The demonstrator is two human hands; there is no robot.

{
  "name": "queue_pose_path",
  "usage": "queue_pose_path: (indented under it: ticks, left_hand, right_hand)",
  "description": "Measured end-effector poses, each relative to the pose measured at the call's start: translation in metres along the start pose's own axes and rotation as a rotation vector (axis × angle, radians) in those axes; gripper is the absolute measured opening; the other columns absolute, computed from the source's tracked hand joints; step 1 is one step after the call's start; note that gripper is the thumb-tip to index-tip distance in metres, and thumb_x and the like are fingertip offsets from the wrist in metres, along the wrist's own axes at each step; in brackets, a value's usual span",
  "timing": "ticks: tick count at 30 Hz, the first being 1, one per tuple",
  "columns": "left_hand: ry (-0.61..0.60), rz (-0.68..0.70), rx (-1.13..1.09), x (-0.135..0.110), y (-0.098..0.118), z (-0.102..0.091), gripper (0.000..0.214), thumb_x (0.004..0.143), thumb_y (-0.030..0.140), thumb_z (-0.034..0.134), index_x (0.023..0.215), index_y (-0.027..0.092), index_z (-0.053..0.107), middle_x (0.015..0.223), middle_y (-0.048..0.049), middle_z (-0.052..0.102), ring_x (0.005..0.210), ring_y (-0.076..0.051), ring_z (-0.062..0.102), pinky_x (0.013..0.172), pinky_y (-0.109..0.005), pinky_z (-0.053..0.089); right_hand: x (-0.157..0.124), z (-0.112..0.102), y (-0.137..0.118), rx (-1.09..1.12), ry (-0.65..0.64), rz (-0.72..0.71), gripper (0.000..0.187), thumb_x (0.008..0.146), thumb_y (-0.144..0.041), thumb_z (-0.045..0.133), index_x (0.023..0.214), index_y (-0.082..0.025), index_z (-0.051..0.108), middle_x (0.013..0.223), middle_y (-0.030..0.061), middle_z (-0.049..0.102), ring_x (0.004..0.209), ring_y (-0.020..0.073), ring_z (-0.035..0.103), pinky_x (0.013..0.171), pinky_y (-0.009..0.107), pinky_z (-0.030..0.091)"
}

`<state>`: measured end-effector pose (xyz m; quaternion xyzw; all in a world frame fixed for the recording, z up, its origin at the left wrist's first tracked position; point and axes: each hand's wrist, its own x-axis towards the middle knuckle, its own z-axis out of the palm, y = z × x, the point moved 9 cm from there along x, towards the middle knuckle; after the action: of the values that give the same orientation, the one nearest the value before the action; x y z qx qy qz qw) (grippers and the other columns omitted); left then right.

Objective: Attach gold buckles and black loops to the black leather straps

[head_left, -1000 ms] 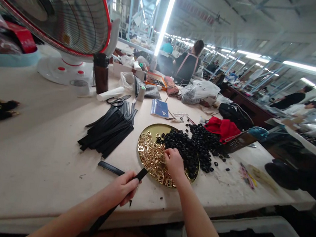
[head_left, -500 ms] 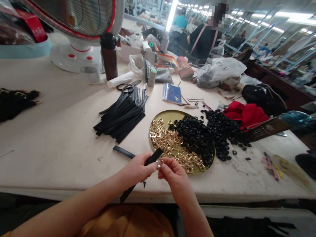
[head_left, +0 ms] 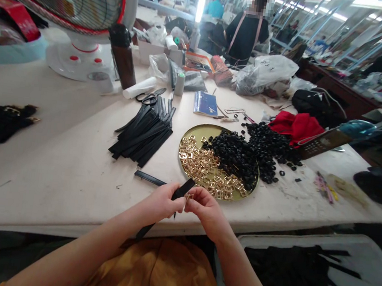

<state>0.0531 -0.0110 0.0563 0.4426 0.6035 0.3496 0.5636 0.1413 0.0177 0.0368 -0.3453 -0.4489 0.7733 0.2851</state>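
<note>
My left hand (head_left: 166, 200) is closed around a black strap (head_left: 184, 188), whose upper end juts past the thumb and whose tail hangs over the table edge. A small gold buckle (head_left: 189, 196) is pinched in the fingertips of my right hand (head_left: 205, 210), close against the left thumb. Fingers partly hide where strap and buckle meet, so I cannot tell whether they are joined. Just beyond my hands lies a round gold tray (head_left: 192, 129) with gold buckles (head_left: 205, 165) and black rings (head_left: 234, 155). Another single strap (head_left: 150, 178) lies left of my hands.
A fan of black straps (head_left: 144, 130) lies left of the tray, with scissors (head_left: 150, 96) behind. A fan (head_left: 79, 55), a dark bottle (head_left: 123, 58) and a blue booklet (head_left: 206, 104) stand or lie farther back. Red cloth (head_left: 295, 127) is at right. A person (head_left: 245, 36) stands beyond the table.
The whole view has shifted a little, with table things now slightly higher and to the left. Both hands keep hold of strap and buckle, the right fingers now more curled around the buckle.
</note>
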Motion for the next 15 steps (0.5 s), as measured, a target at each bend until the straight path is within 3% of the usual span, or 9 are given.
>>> queue_pose_path:
  ticks: [3,7,11,15]
  left_hand:
    - [-0.021,-0.008,0.035,-0.002,-0.001,-0.001,0.011,0.069,0.019,0.046,0.079,0.016,0.048,0.054,0.0060,0.051,0.035,-0.004,0.037,0.032,-0.014,0.028]
    - [-0.173,-0.067,-0.087,-0.007,-0.001,0.008,0.008,0.068,0.020,0.047,0.074,0.015,0.048,0.055,0.0050,0.052,0.035,-0.003,0.037,0.033,-0.014,0.026]
    - [-0.201,-0.086,-0.210,-0.008,0.002,0.011,0.011,0.071,0.025,0.049,0.071,0.014,0.050,0.054,0.0052,0.050,0.035,-0.002,0.034,0.033,-0.014,0.023]
    - [-0.169,-0.130,-0.175,-0.007,-0.002,0.012,0.013,0.070,0.027,0.051,0.072,0.015,0.049,0.052,0.0066,0.049,0.033,-0.002,0.034,0.032,-0.014,0.024]
  right_hand:
    - [0.000,0.001,-0.002,-0.100,0.000,-0.057,0.022,0.065,-0.031,0.070,0.076,-0.019,0.055,0.061,-0.0045,0.056,0.054,0.0098,0.052,0.055,0.024,0.041]
    - [-0.002,0.004,-0.001,-0.101,-0.025,-0.073,0.020,0.066,-0.028,0.070,0.077,-0.020,0.055,0.062,-0.0046,0.057,0.055,0.0091,0.053,0.055,0.023,0.041]
    - [-0.007,0.003,0.008,0.103,-0.015,0.015,0.018,0.068,-0.027,0.069,0.080,-0.020,0.057,0.067,-0.0045,0.058,0.057,0.0078,0.053,0.057,0.022,0.043]
    - [-0.012,0.012,0.028,0.349,-0.056,0.176,0.023,0.065,-0.025,0.072,0.083,-0.020,0.058,0.069,-0.0033,0.059,0.057,0.0059,0.054,0.056,0.017,0.043]
